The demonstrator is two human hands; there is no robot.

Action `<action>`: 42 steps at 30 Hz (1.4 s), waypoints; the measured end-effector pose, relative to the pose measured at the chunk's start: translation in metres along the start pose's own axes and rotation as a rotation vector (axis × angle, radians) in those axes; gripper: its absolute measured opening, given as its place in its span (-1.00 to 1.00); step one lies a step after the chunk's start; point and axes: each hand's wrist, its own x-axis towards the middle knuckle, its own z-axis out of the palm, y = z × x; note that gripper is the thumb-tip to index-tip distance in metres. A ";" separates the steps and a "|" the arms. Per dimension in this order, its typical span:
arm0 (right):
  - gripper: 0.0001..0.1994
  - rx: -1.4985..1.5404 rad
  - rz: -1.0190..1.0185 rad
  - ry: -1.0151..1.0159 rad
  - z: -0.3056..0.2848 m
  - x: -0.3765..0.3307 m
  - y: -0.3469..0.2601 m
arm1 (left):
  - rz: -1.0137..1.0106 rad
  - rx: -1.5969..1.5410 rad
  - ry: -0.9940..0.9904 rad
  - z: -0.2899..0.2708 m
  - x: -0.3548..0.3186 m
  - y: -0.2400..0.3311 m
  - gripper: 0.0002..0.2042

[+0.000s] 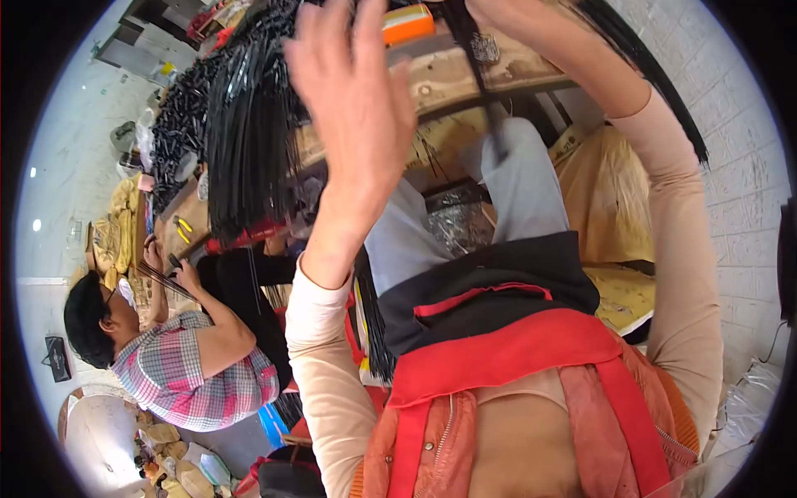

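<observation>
My left hand [353, 108] is raised over the near edge of the workbench, slightly blurred, its fingers stretched apart with nothing in them. Behind it, a thick bundle of long black strands [249, 141] hangs over the bench edge. My right hand [496, 12] is at the top edge of the picture, its fingers cut off from view. Close beside it, a thin bunch of black strands [475, 62] dangles past the bench edge toward my knee, its lower end smeared by motion. Whether my right fingers grip it is hidden.
An orange box [408, 25] sits on the wooden bench [448, 79]. Short black pieces [187, 112] are heaped at the left, near yellow-handled pliers [181, 228]. A co-worker in a checked shirt [199, 369] handles thin dark strands at left. More black strands [656, 70] lie at the right.
</observation>
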 end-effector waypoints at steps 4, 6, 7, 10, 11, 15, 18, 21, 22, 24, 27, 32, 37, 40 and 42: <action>-0.72 -0.055 -0.058 -0.039 -0.008 -0.054 0.095 | -0.466 -1.032 -0.463 0.097 -0.076 -0.040 -0.38; -0.64 -0.170 0.026 0.246 -0.003 -0.102 0.161 | -0.478 -1.255 -0.745 0.138 -0.126 -0.058 -0.44; -0.67 -0.132 0.093 0.265 -0.004 -0.124 0.178 | -0.374 -1.120 -0.770 0.151 -0.152 -0.058 -0.47; -0.71 0.053 0.290 0.336 0.005 -0.176 0.208 | -0.495 -1.023 -1.098 0.142 -0.198 -0.048 -0.51; -0.71 0.026 0.326 0.345 0.007 -0.189 0.212 | -0.488 -0.987 -1.093 0.138 -0.214 -0.043 -0.51; -0.74 0.081 0.445 0.328 0.010 -0.246 0.239 | -0.609 -1.144 -0.983 0.138 -0.290 -0.018 -0.55; -0.81 0.108 0.470 0.318 0.005 -0.268 0.240 | -0.713 -1.139 -1.104 0.137 -0.310 -0.015 -0.67; -0.90 0.072 0.466 0.207 0.004 -0.253 0.213 | -0.684 -1.222 -0.970 0.118 -0.279 -0.029 -0.69; -0.92 0.104 0.480 0.212 0.009 -0.244 0.206 | -0.607 -1.148 -1.132 0.112 -0.262 -0.048 -0.71; -0.93 0.108 0.388 0.241 0.016 -0.216 0.202 | -0.495 -1.043 -1.163 0.097 -0.219 -0.081 -0.76; -0.94 0.124 0.382 0.258 0.010 -0.187 0.209 | -0.743 -0.856 -0.960 0.078 -0.114 -0.123 -0.88; -0.92 0.087 0.468 0.187 0.012 -0.174 0.233 | -0.019 0.220 -0.337 0.139 -0.039 -0.213 -0.78; -0.93 0.051 0.468 0.183 0.010 -0.180 0.235 | 0.038 0.479 -0.506 0.158 -0.033 -0.226 -0.63; -0.93 0.061 0.472 0.212 0.007 -0.181 0.234 | -0.018 0.325 -0.421 0.160 -0.046 -0.234 -0.59; -0.94 0.071 0.467 0.223 0.008 -0.183 0.236 | -0.003 0.297 -0.432 0.164 -0.054 -0.252 -0.58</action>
